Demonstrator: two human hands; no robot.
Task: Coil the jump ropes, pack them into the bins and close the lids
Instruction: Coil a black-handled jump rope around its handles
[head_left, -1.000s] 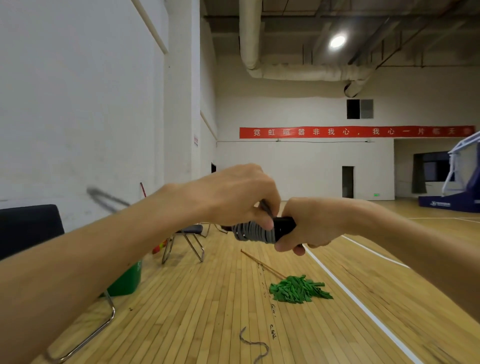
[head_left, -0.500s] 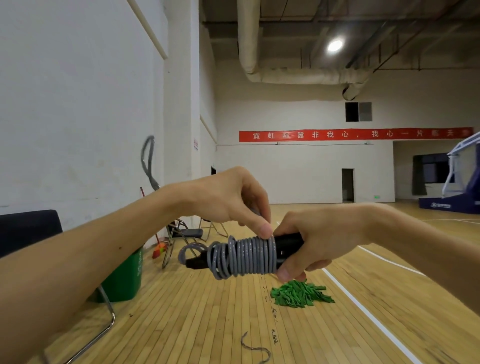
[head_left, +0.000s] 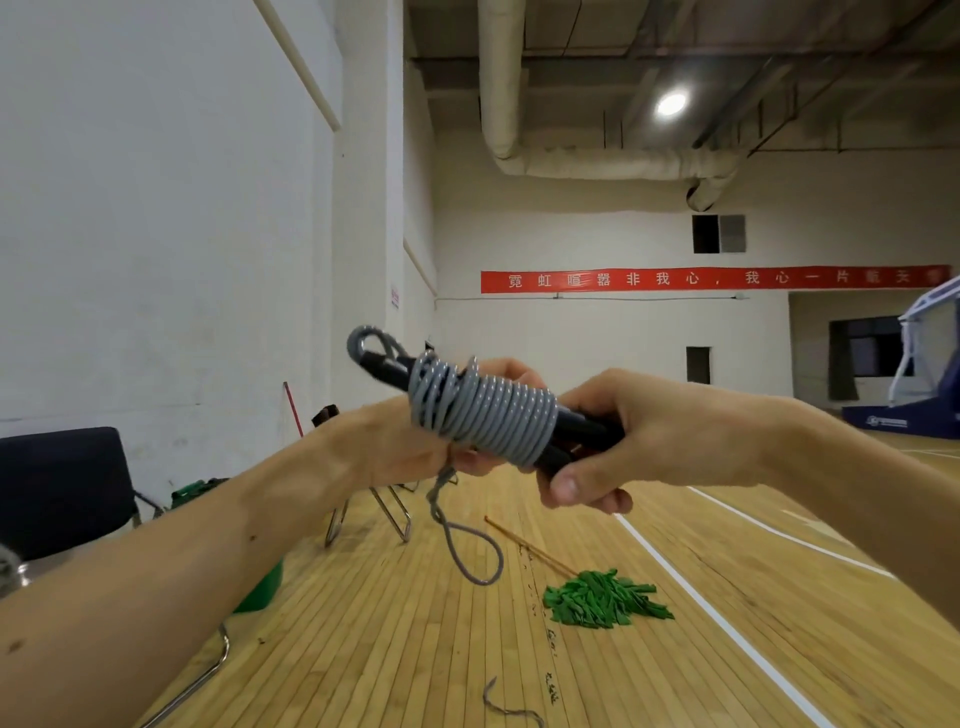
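Observation:
A grey jump rope is wound in tight turns round its two black handles, held up at chest height. My right hand grips the handles at their right end. My left hand sits behind and under the coil and pinches the loose rope tail, which hangs down in a loop. The handles' left tips stick out up-left with a small rope loop. No bin is plainly visible.
A green mop head with a wooden stick lies on the wooden floor. A short grey rope piece lies near the bottom edge. Black chairs and a green bucket stand along the left wall.
The wound bundle has tilted, its left end now pointing up. My left hand has dropped from above the coil to below it, and the free tail now hangs beneath.

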